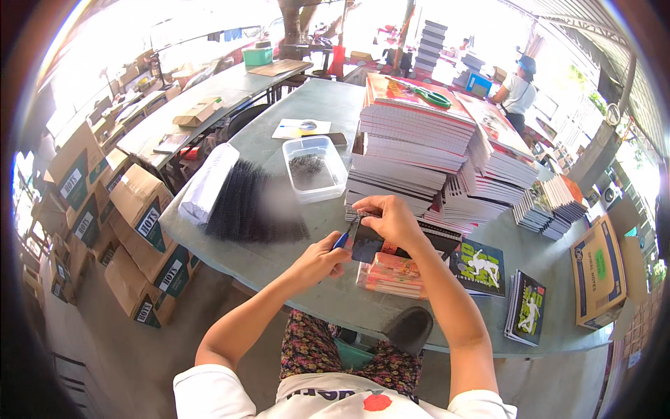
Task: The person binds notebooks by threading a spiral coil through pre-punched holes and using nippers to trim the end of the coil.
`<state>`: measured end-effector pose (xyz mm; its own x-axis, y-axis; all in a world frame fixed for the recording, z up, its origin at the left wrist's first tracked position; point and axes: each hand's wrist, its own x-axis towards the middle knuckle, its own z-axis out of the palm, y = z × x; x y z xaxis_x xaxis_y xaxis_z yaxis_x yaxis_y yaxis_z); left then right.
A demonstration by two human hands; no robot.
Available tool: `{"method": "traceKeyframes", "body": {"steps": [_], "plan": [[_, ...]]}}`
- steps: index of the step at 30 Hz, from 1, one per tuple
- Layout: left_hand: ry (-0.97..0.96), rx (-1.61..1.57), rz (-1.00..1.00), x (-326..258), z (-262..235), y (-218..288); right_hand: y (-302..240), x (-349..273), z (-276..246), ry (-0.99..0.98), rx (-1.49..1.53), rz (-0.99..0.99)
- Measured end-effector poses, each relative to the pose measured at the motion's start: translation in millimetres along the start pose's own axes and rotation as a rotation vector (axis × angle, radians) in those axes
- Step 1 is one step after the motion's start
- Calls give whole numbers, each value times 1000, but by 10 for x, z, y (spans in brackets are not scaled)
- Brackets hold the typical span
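My left hand (325,257) is closed round a slim tool with a blue handle (340,241), its thin metal end pointing up toward my other hand. My right hand (392,222) is bent over with thumb and fingertips pinched together at the tool's tip; what they hold is too small to tell. Below them lies a dark-covered notebook (366,243), partly hidden by my right hand and forearm. Just nearer is a stack of orange-red patterned notebooks (392,274). A black spiral notebook (441,237) rests beyond my right wrist.
Black plastic coils (248,202) spread left beside a clear tub (314,170) of small dark pieces. Tall stacks of notebooks (412,140) rise ahead, with green-handled scissors (433,96) on top. Finished-looking notebooks (527,307) and a carton (599,272) stand right. A person (518,91) works behind.
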<state>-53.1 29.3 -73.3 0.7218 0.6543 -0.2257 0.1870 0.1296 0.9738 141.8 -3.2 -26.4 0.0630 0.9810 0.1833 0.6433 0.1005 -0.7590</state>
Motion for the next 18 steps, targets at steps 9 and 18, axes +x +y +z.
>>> {"method": "traceKeyframes", "body": {"steps": [9, 18], "plan": [[-11, 145, -31, 13, 15, 182, -101, -42, -43, -74, 82, 34], [85, 457, 133, 25, -26, 199, -110, -99, 35, -30, 3, -56]]}}
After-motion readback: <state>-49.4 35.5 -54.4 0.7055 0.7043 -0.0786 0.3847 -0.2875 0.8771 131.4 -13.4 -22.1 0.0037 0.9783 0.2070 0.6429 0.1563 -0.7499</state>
